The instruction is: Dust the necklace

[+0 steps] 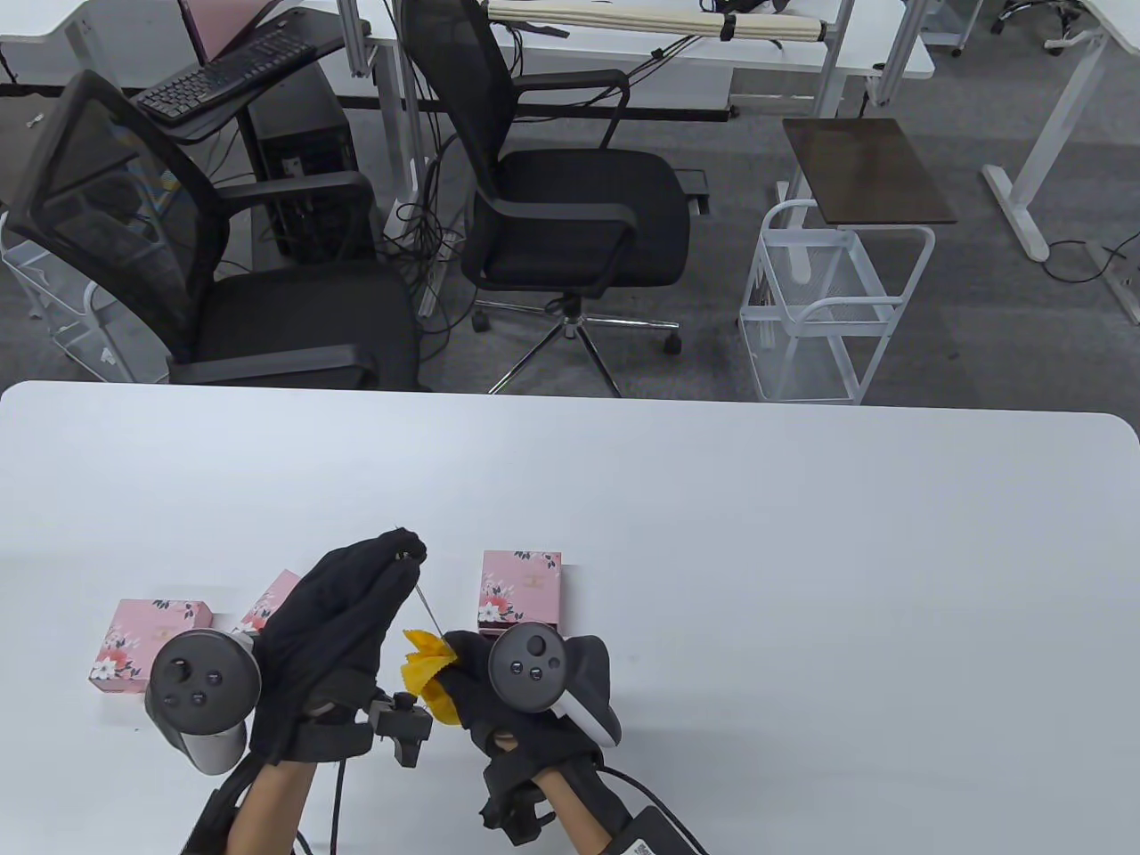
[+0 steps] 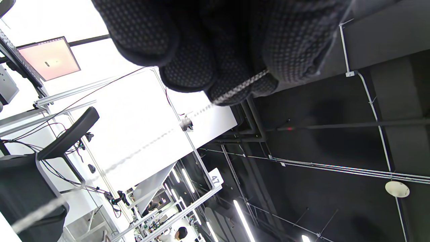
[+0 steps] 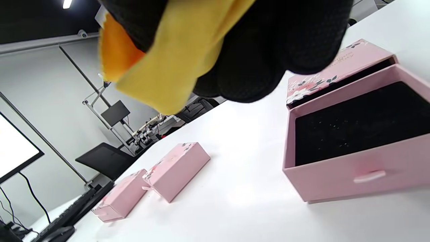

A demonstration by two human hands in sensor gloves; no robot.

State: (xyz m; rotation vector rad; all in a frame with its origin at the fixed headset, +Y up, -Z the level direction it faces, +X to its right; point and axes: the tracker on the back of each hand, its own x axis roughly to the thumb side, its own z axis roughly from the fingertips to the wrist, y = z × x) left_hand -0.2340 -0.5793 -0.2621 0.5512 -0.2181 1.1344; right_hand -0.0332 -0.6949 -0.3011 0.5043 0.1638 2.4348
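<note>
My left hand (image 1: 338,623) is raised over the table and pinches one end of a thin silver necklace chain (image 1: 426,607) at its fingertips (image 1: 405,545). The chain runs taut down to a yellow cloth (image 1: 427,670) that my right hand (image 1: 499,686) grips around it. In the left wrist view the chain (image 2: 235,90) leaves the gloved fingers (image 2: 201,50) and stretches away, blurred. The right wrist view shows the cloth (image 3: 168,53) bunched in the black glove, above an open pink drawer box (image 3: 356,141) with a black lining.
A pink floral box (image 1: 521,592) stands just beyond my right hand. Two more pink boxes (image 1: 147,643) (image 1: 272,606) lie at the left near my left hand. The white table (image 1: 802,579) stretches right. Office chairs (image 1: 570,205) and a white wire cart (image 1: 828,303) stand behind it.
</note>
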